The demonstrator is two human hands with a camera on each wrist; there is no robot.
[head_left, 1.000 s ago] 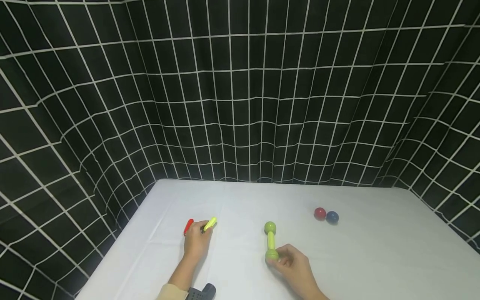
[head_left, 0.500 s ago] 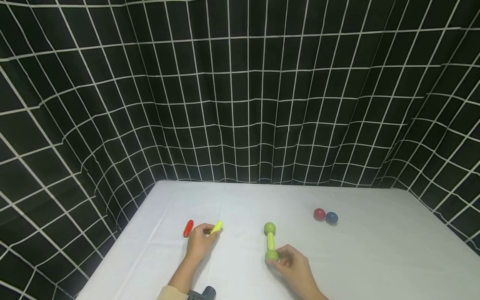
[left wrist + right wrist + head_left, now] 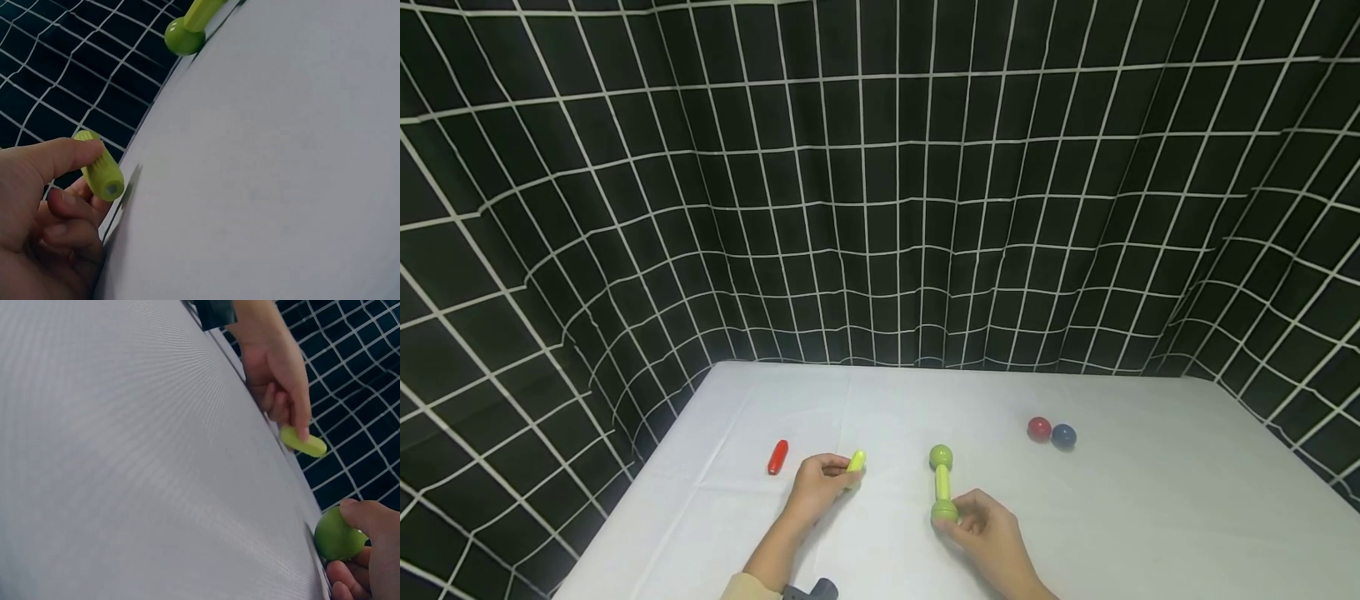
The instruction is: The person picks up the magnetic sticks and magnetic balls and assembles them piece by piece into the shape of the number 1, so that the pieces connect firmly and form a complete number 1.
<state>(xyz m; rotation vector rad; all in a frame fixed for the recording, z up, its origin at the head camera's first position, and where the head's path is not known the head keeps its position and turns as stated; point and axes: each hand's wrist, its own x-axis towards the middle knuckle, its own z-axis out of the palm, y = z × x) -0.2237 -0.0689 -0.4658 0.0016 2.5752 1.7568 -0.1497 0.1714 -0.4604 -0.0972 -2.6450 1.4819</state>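
My left hand point(image 3: 816, 486) pinches a short yellow-green rod point(image 3: 105, 176) between thumb and fingers. In the left wrist view the rod is ribbed, with a small grey disc in its end, and seems held above the table. To its right lies a dumbbell-shaped piece: a light-green rod point(image 3: 942, 482) between a far green ball point(image 3: 941, 456) and a near green ball point(image 3: 944, 511). My right hand point(image 3: 994, 537) pinches that near ball, as the right wrist view confirms. Left of the left hand, a red rod point(image 3: 778, 457) lies alone on the table.
A red ball point(image 3: 1039, 429) and a dark blue ball point(image 3: 1063, 436) sit side by side at the back right of the white-covered table point(image 3: 1150, 500). Black cloth point(image 3: 880, 208) with a white grid hangs behind and at both sides.
My left hand has moved right and slightly nearer with the yellow-green rod, leaving the red rod in full view. The right hand and the dumbbell-shaped piece have stayed put.
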